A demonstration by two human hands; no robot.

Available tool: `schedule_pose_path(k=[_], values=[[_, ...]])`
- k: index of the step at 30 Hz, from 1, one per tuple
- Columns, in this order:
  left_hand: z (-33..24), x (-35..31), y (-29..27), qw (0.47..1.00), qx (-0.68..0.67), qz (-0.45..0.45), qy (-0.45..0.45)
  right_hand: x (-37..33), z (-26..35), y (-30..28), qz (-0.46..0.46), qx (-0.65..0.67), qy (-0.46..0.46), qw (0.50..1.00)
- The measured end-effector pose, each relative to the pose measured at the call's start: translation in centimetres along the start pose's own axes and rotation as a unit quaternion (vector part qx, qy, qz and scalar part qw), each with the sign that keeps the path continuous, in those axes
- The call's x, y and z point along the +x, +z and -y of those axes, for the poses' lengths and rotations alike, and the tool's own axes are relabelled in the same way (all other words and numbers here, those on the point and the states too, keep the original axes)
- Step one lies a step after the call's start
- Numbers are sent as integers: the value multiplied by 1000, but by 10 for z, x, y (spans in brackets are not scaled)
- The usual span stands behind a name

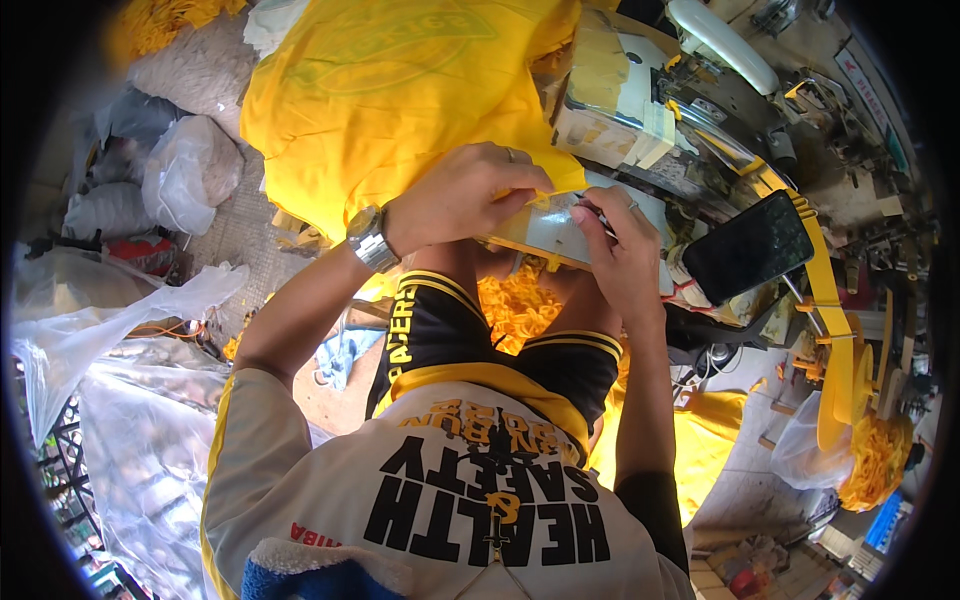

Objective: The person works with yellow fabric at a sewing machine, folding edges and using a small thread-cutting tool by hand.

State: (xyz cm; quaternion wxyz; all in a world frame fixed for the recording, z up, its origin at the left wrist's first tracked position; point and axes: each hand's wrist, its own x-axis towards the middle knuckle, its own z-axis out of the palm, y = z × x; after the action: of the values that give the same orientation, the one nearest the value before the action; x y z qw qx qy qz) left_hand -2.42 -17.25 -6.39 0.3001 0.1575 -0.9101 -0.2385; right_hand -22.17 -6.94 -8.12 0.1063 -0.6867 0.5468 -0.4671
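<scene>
A large piece of yellow cloth with a faint print spreads over the work surface and hangs toward my lap. My left hand, a metal watch on its wrist, lies over the cloth's near edge, its fingers bent and closed on the fabric by the corner. Close by on the right, my right hand is closed, thumb against fingers, around a small dark, shiny thing mostly hidden by the fingers. Beneath both hands is a pale metal machine plate. The sewing machine stands just beyond them.
A black smartphone sits to the right of my right hand. Yellow strips hang at the far right. Orange-yellow scraps lie below, between my knees. Stuffed plastic bags and clear sheeting crowd the left side.
</scene>
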Motion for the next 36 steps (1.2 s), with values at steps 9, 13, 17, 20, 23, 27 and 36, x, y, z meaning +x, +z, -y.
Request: schedule_pose_path(k=[9,13,17,20,23,27,36], values=[[-3,3,-1,999,-51,-12,-7,-8,9,-15,-77,133,122,981],[-6,7,-4,991,-104,-7,-81,-13,16,-10,-10,169,196,966],[-7,8,-3,983,-134,15,-121,-9,23,7,19,167,175,970],[-10,8,-4,981,-136,44,-134,1,25,15,38,133,164,977],[-13,7,-4,981,-142,53,-120,11,30,17,47,103,152,982],[-28,6,-11,977,-151,38,-145,7,31,12,70,93,150,982],[-1,26,19,998,-32,38,28,-13,23,-32,-80,219,232,944]])
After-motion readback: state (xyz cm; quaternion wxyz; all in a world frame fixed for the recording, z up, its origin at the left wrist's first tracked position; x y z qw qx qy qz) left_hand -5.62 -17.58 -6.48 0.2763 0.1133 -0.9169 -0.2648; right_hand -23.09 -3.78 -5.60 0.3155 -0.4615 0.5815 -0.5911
